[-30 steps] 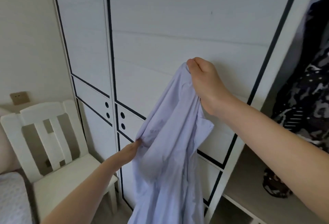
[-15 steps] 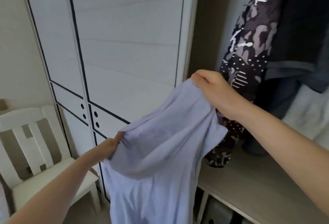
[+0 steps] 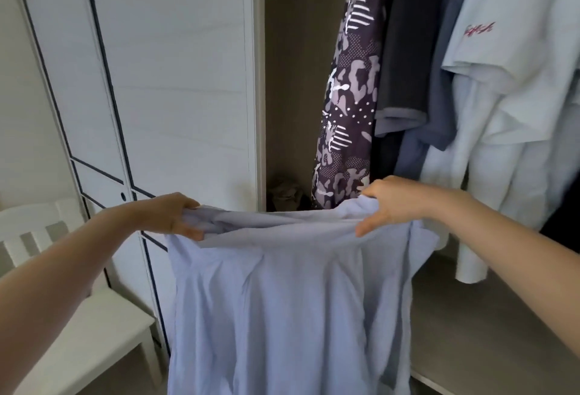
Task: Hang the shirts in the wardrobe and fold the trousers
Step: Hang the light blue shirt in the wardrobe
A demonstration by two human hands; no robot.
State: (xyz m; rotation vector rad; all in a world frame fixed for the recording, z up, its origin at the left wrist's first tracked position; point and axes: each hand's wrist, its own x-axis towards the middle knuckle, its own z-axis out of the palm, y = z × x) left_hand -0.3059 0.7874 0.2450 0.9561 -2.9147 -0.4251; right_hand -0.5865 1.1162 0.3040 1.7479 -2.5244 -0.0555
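A pale lilac-blue shirt hangs spread out in front of me, stretched level between my two hands. My left hand grips its upper left edge, fingers curled round the bunched cloth. My right hand grips the upper right edge near the collar. Both hands are held in front of the open wardrobe. The shirt's lower part runs out of the bottom of the view.
Inside the wardrobe hang a purple patterned garment, a dark shirt, a blue one and a white T-shirt. The closed white wardrobe door is at left, with a white chair beside it.
The view swung right, from the closed door to the open wardrobe. My left hand rose and my right hand dropped, so the shirt is now stretched level between them.
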